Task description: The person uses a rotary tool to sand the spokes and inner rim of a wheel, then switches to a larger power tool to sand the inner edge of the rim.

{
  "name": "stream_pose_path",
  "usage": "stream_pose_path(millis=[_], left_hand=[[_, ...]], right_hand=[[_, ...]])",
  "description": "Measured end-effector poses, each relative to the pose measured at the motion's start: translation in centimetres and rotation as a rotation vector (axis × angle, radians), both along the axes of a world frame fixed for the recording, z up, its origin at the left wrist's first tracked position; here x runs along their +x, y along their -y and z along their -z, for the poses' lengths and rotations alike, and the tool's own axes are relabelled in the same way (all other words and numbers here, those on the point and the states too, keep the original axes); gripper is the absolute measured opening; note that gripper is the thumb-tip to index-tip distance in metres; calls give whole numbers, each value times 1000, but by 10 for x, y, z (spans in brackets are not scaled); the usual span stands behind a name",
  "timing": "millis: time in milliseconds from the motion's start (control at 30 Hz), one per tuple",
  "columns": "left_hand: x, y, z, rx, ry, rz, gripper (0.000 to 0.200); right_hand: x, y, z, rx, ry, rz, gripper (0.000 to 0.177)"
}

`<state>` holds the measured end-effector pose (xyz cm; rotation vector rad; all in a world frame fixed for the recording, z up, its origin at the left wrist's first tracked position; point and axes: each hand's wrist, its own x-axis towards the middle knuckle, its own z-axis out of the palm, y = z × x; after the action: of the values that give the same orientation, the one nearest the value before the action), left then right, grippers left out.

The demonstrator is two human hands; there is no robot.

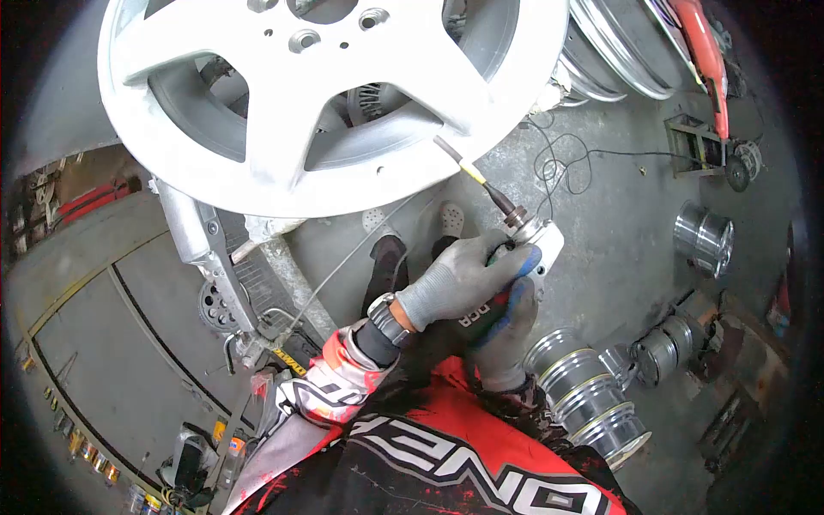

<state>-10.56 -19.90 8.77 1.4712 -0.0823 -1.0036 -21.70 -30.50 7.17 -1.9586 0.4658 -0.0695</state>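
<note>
My left hand (466,273), in a grey glove with blue on a fingertip and a watch at the wrist, is closed over the dark body of an angle grinder just behind its metal head (542,245). Beside and below it, my right hand (506,343), also gloved, wraps the grinder's body, its far fingers hidden. From the grinder's spindle a thin shaft (472,170) with a yellow band points up and left, its dark tip overlapping the lower rim of a white five-spoke alloy wheel (279,137). The wheel is held up in front of me.
Under the wheel is a metal stand (202,245) with a clamp arm. Silver wheel barrels (592,395) stand at lower right, another rim (704,238) farther right. A black cord (618,153) loops over the floor. A red power tool (705,51) hangs upper right.
</note>
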Motion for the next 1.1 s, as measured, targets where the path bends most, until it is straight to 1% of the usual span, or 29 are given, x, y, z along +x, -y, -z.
stream_pose_path(millis=[67, 100, 133, 167, 233, 267, 300, 333, 367, 433, 467, 533, 600, 667, 700, 767, 833, 900, 933, 967, 1033, 1100], left_hand=[[-5, -3, 6, -5, -14, -1, 50], [-9, -8, 8, -7, 96, -2, 48], [-12, -13, 8, -7, 205, -2, 46], [-16, -18, 8, 0, 205, -1, 46], [-22, -27, 4, 94, -4, -38, 42], [-26, -31, 5, 98, -3, -36, 42], [-31, -35, 7, 114, -9, -61, 48], [-34, -37, 8, 128, -14, -86, 54], [-37, -37, 9, 130, -13, -86, 54], [-40, -37, 10, 161, 139, -114, 53], [-38, -35, 10, 161, 142, -110, 53], [-34, -27, 9, 211, -7, -40, 42], [-23, -21, 2, 185, -4, -17, 43], [-21, -22, -1, 161, -3, 4, 44], [-24, -26, -2, 145, 21, 1, 44], [-30, -34, -2, 136, 42, -5, 44], [-39, -41, 3, 153, 233, -6, 43], [-41, -40, 8, 139, 265, -10, 43], [-42, -38, 9, 121, 293, -15, 42], [-41, -34, 10, 118, 292, -13, 42], [-37, -27, 11, 146, 128, -85, 41], [-39, -30, 10, 155, 120, -86, 41]], right_hand=[[2, -9, -4, 1010, 12, 426, 38], [1, -13, -3, 1015, 9, 426, 38], [-1, -18, -3, 902, -20, 386, 48], [-2, -23, -3, 789, -49, 347, 58], [-5, -37, -7, 789, -98, 379, 55], [-6, -41, -8, 782, -145, 410, 52], [-10, -41, -5, 786, -145, 412, 52], [-13, -41, -2, 802, -151, 349, 51], [-14, -40, 0, 817, -157, 284, 50], [-17, -39, 2, 855, -126, 305, 52], [-15, -38, 0, 890, -96, 324, 55], [-6, -33, -10, 936, -110, 354, 56], [-3, -31, -14, 981, -127, 383, 57], [-5, -31, -15, 978, -44, 376, 54], [-10, -32, -10, 978, -44, 376, 54], [-25, -35, 4, 889, -140, 313, 54], [-19, -37, -7, 888, -150, 271, 54], [-17, -39, -8, 881, -155, 233, 54], [-17, -39, -4, 944, -118, 295, 51], [-17, -38, -2, 1007, -80, 357, 48], [-15, -39, -2, 975, -82, 380, 47], [-16, -39, -2, 946, -86, 400, 46]])
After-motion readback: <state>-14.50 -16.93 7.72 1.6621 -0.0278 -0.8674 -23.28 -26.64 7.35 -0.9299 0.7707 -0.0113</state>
